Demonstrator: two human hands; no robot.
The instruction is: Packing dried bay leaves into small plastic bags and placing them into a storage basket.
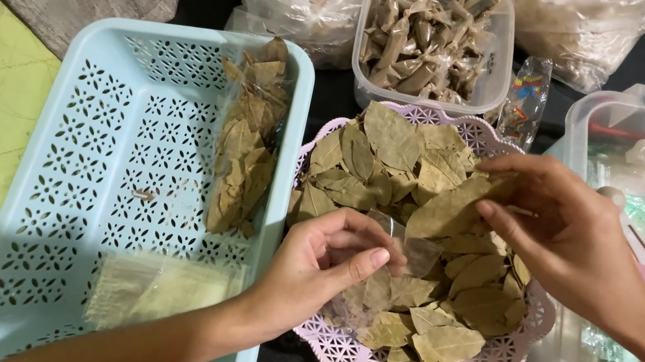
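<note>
A pink lattice basket (329,343) holds a heap of dried brown-green leaves (386,144). My left hand (316,268) hovers over the basket's near left side and pinches a small clear plastic bag (407,253) between thumb and fingers. My right hand (566,228) is over the basket's right half and grips one long dried leaf (445,211) by its end, the leaf's tip pointing toward the clear bag.
A light blue perforated tray (104,169) on the left holds packed leaf bags (246,137) and a stack of empty clear bags (162,290). Behind stands a clear tub (498,62) of small twisted packets. A clear box (593,149) with mixed items sits at right.
</note>
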